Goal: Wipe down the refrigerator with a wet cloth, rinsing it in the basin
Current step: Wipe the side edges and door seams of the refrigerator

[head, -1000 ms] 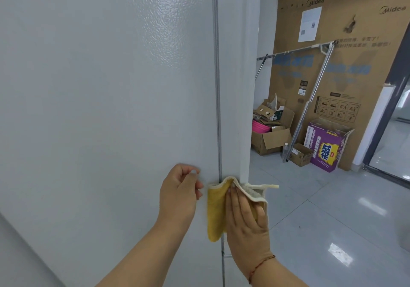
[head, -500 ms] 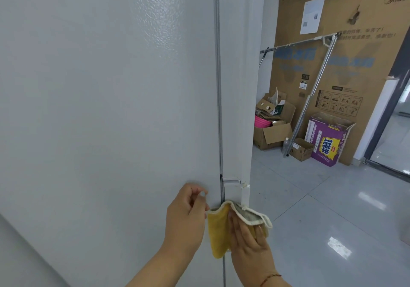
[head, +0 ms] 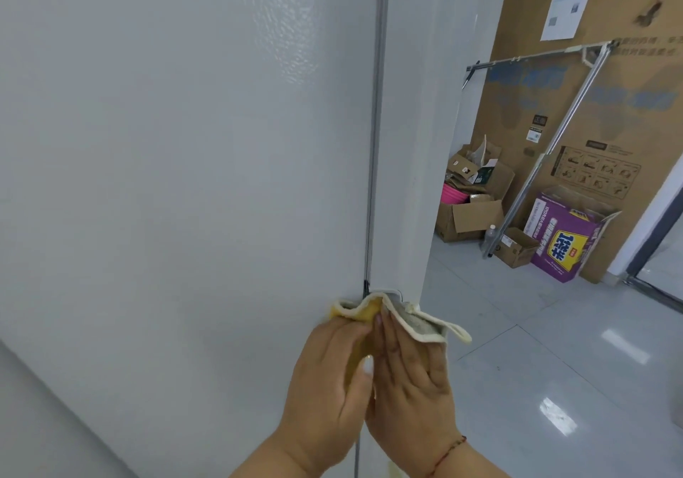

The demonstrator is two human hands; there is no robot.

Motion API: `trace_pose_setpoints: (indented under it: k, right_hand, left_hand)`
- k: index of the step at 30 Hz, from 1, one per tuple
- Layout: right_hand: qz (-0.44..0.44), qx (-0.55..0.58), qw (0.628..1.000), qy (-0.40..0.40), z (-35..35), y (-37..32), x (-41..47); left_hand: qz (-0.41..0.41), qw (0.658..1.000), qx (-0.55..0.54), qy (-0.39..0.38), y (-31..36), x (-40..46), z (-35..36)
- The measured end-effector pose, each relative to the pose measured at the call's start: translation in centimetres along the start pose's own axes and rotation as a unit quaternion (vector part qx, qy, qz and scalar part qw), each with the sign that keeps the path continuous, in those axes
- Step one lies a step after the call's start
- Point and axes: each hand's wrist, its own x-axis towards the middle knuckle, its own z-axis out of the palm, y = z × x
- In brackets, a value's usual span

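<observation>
Both hands are covering most of the yellow cloth [head: 414, 320], so only its top edge and a folded flap are showing. The refrigerator [head: 184, 181] is running off the frame at top, left and bottom. The print on the purple box [head: 565, 244] is blurring beyond reading.

Bright, soft blur, floor [head: 554, 385] glare

My refrigerator [head: 184, 181] wall looks glossy with a fine pebbled texture; the cloth [head: 414, 320] is soft terry; far right, cardboard boxes [head: 467, 218] sit on shiny tiles [head: 554, 366].
</observation>
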Motion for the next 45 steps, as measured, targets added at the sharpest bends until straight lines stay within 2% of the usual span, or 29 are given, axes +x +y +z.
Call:
trace_pose_setpoints:
  k: [2,5,8,13,16,19,22,28,33,45]
  right_hand:
    - [0.03,-0.001,1.0,-0.002,-0.5,-0.8,-0.1]
    - [0.072,0.016,0.997,-0.009,-0.2,-2.2,-0.5]
    - [0.078,0.056,0.995,-0.011,0.9,-2.9,-1.6]
    - [-0.021,0.243,0.97,0.025,1.7,0.4,-3.4]
    - [-0.078,0.29,0.953,0.046,1.4,2.5,-2.2]
    - [-0.103,0.264,0.956,0.079,1.2,3.9,-0.2]
    - [-0.129,0.19,0.966,0.121,1.5,5.1,1.3]
    - [-0.18,0.096,0.969,0.141,3.2,5.8,0.6]
    - [-0.196,0.083,0.967,0.14,5.8,4.9,-3.1]
    - [-0.157,0.086,0.968,0.176,12.6,0.7,-11.6]
  left_hand:
    - [0.039,0.999,0.012,-0.029,-0.7,-0.9,1.3]
    - [0.048,0.998,0.024,-0.036,-1.3,-1.0,2.1]
    - [0.066,0.995,0.06,-0.042,-2.7,-1.5,2.5]
    - [0.096,0.987,0.126,-0.028,-4.1,-3.0,3.8]
    - [0.122,0.983,0.136,0.005,-3.5,-2.5,4.3]
    - [0.165,0.973,0.156,0.03,-3.1,-1.4,4.2]
    - [0.214,0.957,0.194,0.04,-4.0,-1.1,3.9]
    - [0.242,0.924,0.29,0.058,-7.7,-2.2,4.7]
    - [0.247,0.907,0.332,0.078,-11.1,-5.0,7.6]
    - [0.294,0.885,0.332,0.143,-18.7,-10.3,13.8]
